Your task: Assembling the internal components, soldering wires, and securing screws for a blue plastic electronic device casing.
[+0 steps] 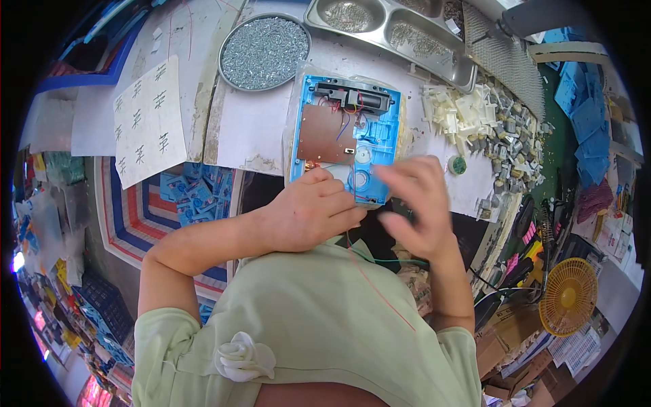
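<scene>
One blue case (384,136) holding one brown board (327,133) lies by two hands, the left hand (312,209) curled, what its grip clamps unclear, the right hand (422,203) blurred, grip apart.

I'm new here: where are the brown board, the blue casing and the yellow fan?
Brown board (327,134): head view, middle of its flat face.
Blue casing (385,133): head view, bare plastic right of the board.
Yellow fan (568,297): head view, middle of its round grille.
</scene>
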{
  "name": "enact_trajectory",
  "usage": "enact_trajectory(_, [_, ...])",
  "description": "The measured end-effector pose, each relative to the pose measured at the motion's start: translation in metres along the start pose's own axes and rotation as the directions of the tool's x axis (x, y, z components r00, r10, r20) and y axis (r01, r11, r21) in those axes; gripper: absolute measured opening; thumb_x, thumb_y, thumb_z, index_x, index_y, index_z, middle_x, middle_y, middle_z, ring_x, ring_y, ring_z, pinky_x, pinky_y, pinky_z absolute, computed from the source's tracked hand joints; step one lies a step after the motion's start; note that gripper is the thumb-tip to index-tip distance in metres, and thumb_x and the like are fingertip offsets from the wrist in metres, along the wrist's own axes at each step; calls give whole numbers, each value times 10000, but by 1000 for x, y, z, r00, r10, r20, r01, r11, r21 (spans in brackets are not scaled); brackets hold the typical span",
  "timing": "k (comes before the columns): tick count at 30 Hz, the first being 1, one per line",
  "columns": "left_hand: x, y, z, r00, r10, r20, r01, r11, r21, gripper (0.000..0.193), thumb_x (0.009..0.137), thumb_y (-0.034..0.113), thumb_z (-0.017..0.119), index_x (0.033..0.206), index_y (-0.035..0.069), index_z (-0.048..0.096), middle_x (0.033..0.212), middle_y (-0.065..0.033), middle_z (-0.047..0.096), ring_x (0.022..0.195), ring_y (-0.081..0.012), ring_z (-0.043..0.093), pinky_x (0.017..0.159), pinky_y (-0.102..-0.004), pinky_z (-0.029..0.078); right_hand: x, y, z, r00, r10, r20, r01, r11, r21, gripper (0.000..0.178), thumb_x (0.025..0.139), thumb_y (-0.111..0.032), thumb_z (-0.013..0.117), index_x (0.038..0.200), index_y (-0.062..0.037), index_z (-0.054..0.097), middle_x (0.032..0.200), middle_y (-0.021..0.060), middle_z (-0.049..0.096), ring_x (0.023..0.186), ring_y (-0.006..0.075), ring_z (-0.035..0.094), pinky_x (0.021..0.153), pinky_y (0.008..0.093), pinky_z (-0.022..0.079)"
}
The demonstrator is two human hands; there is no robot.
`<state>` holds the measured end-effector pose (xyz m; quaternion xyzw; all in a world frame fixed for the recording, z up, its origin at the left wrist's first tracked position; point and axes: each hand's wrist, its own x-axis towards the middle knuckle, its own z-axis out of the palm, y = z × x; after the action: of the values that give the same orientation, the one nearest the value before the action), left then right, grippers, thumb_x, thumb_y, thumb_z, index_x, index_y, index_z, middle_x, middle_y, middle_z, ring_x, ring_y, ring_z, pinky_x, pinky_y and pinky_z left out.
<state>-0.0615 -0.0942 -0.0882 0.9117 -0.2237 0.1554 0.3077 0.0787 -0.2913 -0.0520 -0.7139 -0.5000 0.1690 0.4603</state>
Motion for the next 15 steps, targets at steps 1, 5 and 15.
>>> enact_trajectory(1, [-5, -2, 3, 999, 28, -21, -28, 1000, -14, 248, 767, 142, 764, 1012, 124, 729, 853, 19, 594, 763, -165, 563, 705, -346, 402, 11, 10, 8, 983, -162, 84, 182, 912, -368, 372, 801, -262, 760, 1126, -81, 745, 994, 22, 654, 932, 276, 564, 873, 429, 433])
enact_trajectory(5, [-33, -6, -22, 986, -73, -149, 80, 996, 41, 242, 752, 122, 809, 986, 120, 746, 830, 14, 627, 696, -173, 575, 627, -348, 401, 9, 11, 29, 983, -147, 114, 182, 884, -430, 409, 780, -312, 788, 1130, -106, 738, 992, 13, 628, 985, 268, 523, 923, 477, 371])
enact_trajectory(15, [-86, 0, -4, 950, -292, 114, 298, 954, -40, 222, 810, 203, 783, 763, 93, 597, 736, -53, 502, 641, -257, 570, 588, -385, 470, 27, -6, 87, 985, -166, 51, 172, 898, -404, 274, 726, -221, 830, 936, -114, 690, 944, 10, 610, 960, 231, 547, 879, 477, 362])
